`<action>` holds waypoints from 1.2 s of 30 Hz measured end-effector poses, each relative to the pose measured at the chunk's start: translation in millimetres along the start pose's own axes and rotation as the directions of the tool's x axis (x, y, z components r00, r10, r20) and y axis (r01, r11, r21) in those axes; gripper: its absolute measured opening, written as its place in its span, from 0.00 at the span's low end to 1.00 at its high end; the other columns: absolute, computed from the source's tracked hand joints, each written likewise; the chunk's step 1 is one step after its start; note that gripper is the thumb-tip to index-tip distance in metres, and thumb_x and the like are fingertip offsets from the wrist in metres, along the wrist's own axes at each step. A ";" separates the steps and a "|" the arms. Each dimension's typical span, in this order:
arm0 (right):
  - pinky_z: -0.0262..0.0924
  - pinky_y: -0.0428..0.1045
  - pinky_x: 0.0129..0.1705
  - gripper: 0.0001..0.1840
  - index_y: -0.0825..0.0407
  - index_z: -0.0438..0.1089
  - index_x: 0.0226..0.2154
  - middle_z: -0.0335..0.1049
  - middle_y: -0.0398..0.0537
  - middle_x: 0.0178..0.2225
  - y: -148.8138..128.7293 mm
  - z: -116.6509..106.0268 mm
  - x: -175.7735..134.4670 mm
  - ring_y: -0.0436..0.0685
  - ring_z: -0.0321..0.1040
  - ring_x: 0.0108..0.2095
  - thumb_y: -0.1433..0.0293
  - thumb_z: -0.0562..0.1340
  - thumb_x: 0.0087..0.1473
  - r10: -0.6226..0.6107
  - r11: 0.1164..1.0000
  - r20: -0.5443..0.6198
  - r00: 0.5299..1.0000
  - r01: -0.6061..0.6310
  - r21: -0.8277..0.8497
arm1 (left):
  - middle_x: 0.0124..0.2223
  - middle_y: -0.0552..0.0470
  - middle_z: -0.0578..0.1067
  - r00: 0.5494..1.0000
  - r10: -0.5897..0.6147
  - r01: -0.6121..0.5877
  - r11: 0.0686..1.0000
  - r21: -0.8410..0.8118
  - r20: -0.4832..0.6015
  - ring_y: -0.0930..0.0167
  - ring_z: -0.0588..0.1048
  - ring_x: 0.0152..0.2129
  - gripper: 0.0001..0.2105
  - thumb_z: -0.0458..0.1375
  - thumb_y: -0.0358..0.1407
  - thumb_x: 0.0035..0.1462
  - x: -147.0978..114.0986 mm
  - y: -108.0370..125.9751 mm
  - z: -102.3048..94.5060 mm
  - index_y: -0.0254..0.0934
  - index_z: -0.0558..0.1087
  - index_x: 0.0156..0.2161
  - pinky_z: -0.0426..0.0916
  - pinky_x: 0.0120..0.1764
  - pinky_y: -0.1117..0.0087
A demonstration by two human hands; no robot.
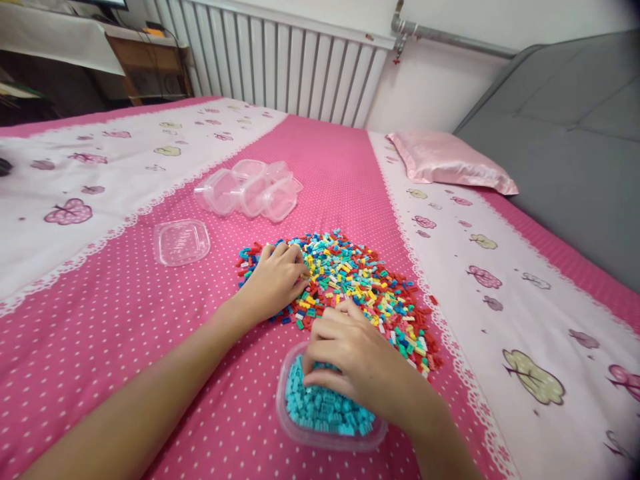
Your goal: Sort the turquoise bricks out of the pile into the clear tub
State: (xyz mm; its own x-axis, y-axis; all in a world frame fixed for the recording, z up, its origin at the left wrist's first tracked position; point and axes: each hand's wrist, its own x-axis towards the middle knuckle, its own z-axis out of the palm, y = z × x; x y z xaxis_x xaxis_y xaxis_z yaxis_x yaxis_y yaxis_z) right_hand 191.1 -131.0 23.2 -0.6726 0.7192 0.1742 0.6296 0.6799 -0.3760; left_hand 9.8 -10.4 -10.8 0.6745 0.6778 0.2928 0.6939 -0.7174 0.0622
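Observation:
A wide pile of small building bricks (345, 267) in red, yellow, blue, green and white lies on the bed. At its left side my left hand (277, 277) rests on the bricks, fingers curled down and close together; whatever is between the fingertips is hidden. Nearer to me stands a clear plastic container (333, 441) filled with turquoise bricks (323, 407). Over its far right part is my right hand (357, 357), with bent fingers and the thumb drawn in above the turquoise bricks. Any brick in that grip is too small or hidden to make out.
A clear lid (183, 242) lies left of the pile. Behind it are several stacked clear containers (250, 190). The bedspread (225, 400) is pink with white dots. A pink pillow (450, 158) lies by the grey headboard (565, 133), and a radiator (280, 60) stands at the back.

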 end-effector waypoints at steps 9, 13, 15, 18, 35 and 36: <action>0.49 0.52 0.48 0.19 0.51 0.74 0.29 0.70 0.39 0.29 1.1 -1.0 0.4 0.51 0.65 0.35 0.56 0.60 0.66 0.022 0.996 -0.126 0.992 -0.011 0.088 | 0.45 0.44 0.73 1.000 -0.001 0.001 1.000 -0.007 0.023 0.58 0.67 0.43 0.06 0.59 0.34 0.60 0.4 1.0 1.3 0.40 0.79 0.37 0.59 0.47 0.55; 0.49 0.52 0.46 0.24 0.52 0.72 0.27 0.71 0.40 0.26 -1.1 -2.8 1.8 0.51 0.63 0.31 0.57 0.56 0.69 0.004 0.991 -0.255 0.967 0.030 0.132 | 0.46 0.44 0.73 0.999 -0.003 0.003 1.000 0.001 0.038 0.57 0.67 0.45 0.07 0.58 0.31 0.57 1.5 2.5 3.6 0.40 0.80 0.35 0.59 0.48 0.53; 0.49 0.52 0.44 0.24 0.52 0.71 0.26 0.71 0.39 0.25 -1.6 -4.0 2.1 0.50 0.61 0.30 0.57 0.55 0.70 0.004 0.987 -0.322 0.947 0.049 0.154 | 0.46 0.44 0.73 0.999 0.001 -0.001 1.000 -0.002 0.038 0.57 0.68 0.45 0.07 0.58 0.31 0.56 1.7 3.0 3.7 0.40 0.80 0.35 0.60 0.48 0.53; 0.49 0.52 0.42 0.27 0.52 0.70 0.26 0.69 0.40 0.24 -0.2 -5.9 0.9 0.50 0.60 0.28 0.56 0.52 0.71 0.015 0.985 -0.396 0.918 0.054 0.163 | 0.47 0.43 0.73 1.000 0.004 -0.004 1.000 0.000 0.029 0.57 0.68 0.45 0.06 0.59 0.31 0.55 1.5 3.5 3.2 0.39 0.78 0.35 0.60 0.48 0.53; 0.59 0.52 0.42 0.09 0.48 0.71 0.40 0.74 0.46 0.37 14.8 -5.3 -2.4 0.57 0.69 0.39 0.70 0.55 0.67 0.363 0.932 -0.600 0.713 -0.273 0.239 | 0.36 0.53 0.77 0.994 0.074 -0.109 0.738 -0.666 -0.081 0.70 0.74 0.33 0.04 0.56 0.33 0.62 3.3 13.2 -20.9 0.37 0.72 0.38 0.67 0.43 0.66; 0.61 0.52 0.42 0.08 0.47 0.72 0.42 0.73 0.46 0.39 15.7 -4.8 -1.7 0.57 0.70 0.40 0.71 0.57 0.67 0.355 0.935 -0.592 0.724 -0.264 0.238 | 0.36 0.52 0.78 0.994 0.084 -0.110 0.687 -0.718 -0.072 0.71 0.74 0.33 0.04 0.57 0.34 0.62 2.9 14.8 -23.1 0.37 0.73 0.38 0.68 0.40 0.68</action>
State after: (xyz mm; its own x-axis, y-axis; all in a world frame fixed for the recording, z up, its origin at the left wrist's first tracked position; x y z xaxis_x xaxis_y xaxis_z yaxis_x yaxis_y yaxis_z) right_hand 203.9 -120.8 21.3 -0.0335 0.8465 0.5314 0.6733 0.4120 -0.6139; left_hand 16.1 -22.8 13.0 0.7103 0.6017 0.3654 0.2212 -0.6835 0.6956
